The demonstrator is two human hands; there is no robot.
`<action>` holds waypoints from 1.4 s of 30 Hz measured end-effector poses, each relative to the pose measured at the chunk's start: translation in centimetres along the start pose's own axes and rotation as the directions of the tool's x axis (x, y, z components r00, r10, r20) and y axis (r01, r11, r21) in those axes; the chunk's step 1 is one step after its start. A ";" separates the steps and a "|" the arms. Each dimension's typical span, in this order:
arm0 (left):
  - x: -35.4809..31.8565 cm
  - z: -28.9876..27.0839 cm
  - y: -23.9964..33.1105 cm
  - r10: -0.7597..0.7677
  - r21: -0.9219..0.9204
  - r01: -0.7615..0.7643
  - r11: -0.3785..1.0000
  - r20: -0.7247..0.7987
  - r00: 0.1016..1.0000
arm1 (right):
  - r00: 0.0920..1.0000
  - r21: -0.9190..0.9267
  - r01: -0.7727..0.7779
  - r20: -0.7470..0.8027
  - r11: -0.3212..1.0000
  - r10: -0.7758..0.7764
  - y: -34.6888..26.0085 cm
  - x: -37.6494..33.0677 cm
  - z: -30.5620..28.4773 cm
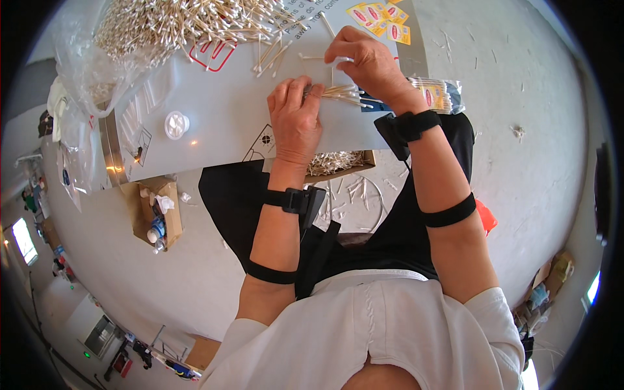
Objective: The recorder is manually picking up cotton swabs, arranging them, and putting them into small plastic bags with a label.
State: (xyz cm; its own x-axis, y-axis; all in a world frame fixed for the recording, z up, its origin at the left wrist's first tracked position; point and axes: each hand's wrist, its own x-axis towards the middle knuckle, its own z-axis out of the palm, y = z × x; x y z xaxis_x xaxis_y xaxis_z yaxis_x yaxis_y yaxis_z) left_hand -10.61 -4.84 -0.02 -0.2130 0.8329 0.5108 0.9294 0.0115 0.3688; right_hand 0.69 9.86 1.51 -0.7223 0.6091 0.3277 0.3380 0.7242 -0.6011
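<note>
My left hand (pixel 298 120) rests on the grey table, its fingers curled round one end of a bundle of cotton swabs (pixel 342 93). The bundle's other ends fan out to the right, beneath my right wrist. Just above it, my right hand (pixel 369 64) is closed in a pinch. A single cotton swab (pixel 311 57) runs into its fingertips from the left, and something small and whitish shows at the fingers. Beside my right wrist lies a clear pack of cotton swabs (pixel 437 95) with a yellow label. A large heap of loose cotton swabs (pixel 169 26) covers the table's far left.
Yellow labels (pixel 382 18) lie at the table's far right. A small clear round container (pixel 176 125) stands near the left edge, by a plastic bag (pixel 78 58). A swab-filled box (pixel 335 164) sits below the front edge. Another cardboard box (pixel 155 214) holds bottles.
</note>
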 end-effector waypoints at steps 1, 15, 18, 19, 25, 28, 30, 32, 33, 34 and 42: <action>0.0 0.0 0.0 -0.002 0.000 0.002 1.000 0.001 1.000 | 0.994 0.003 0.075 0.075 0.997 -0.075 0.1 -0.2 -0.2; -0.1 0.2 -0.1 -0.020 -0.048 0.019 0.999 -0.021 1.000 | 0.993 -0.083 -0.116 -0.028 0.990 0.114 -1.5 -2.8 -3.5; -0.1 0.2 -0.2 -0.031 -0.053 0.030 0.998 -0.013 0.999 | 0.925 0.180 -0.213 0.354 0.960 0.139 -3.1 -4.1 -4.7; -0.2 0.2 -0.2 -0.031 -0.053 0.030 0.998 -0.014 0.999 | 0.941 0.197 -0.244 0.284 0.949 0.183 -3.2 -4.1 -4.3; 0.0 0.1 -0.1 -0.016 -0.054 0.014 0.998 -0.023 1.000 | 0.938 0.049 -0.297 -0.173 0.954 0.301 -1.0 1.6 0.0; 0.0 0.3 -0.1 -0.017 -0.067 0.016 0.998 -0.011 1.000 | 0.966 -0.162 -0.174 -0.219 0.971 0.137 1.8 3.9 1.9; 0.0 0.5 -0.2 -0.013 -0.063 0.012 0.998 -0.016 1.000 | 0.985 -0.225 -0.107 -0.157 0.969 0.072 3.1 4.4 2.0; -0.2 0.3 -0.4 -0.026 -0.057 0.025 0.998 -0.010 1.000 | 0.974 -0.261 -0.195 0.062 0.945 0.218 4.0 4.6 0.2; -0.1 0.3 -0.3 -0.028 -0.061 0.027 0.998 -0.005 1.000 | 0.970 -0.281 -0.168 0.122 0.945 0.209 4.4 4.1 -0.8; -0.2 0.2 -0.3 -0.032 -0.060 0.032 0.998 -0.006 0.999 | 0.970 -0.281 -0.165 0.126 0.945 0.207 4.2 3.6 -1.5; -0.1 0.1 -0.1 0.041 -0.072 -0.040 0.997 0.011 0.999 | 0.989 -0.191 -0.106 0.076 0.976 0.123 1.6 -0.7 -1.4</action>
State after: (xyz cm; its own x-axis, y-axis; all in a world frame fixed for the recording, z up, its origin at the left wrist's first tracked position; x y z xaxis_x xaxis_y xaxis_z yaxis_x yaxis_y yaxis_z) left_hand -10.67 -4.89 -0.24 -0.1715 0.8389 0.5165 0.9131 -0.0615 0.4030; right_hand 2.61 11.07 1.35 -0.7192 0.6669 0.1948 0.5221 0.7038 -0.4818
